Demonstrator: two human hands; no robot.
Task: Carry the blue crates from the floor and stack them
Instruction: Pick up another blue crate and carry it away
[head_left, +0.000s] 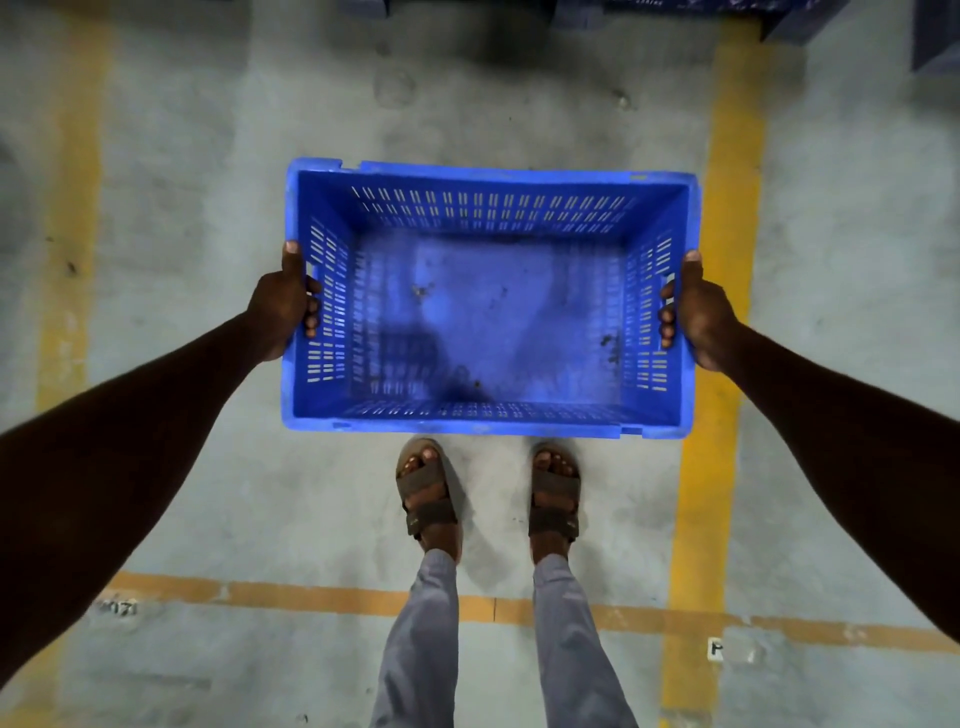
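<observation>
- Blue crate, empty, held level above the grey floor, just beyond the person's sandalled feet.
- Left hand grips its left handle slot.
- Right hand grips its right handle slot.

One blue slotted crate is sitting in full view, and two hands are showing on it, a left hand and a right hand. Two sandals are showing below, a left sandal and a right sandal. Three yellow floor lines are running across the concrete: one on the left, one on the right, one crosswise. Dark blue shapes at the top edge are too cut off for counting.
</observation>
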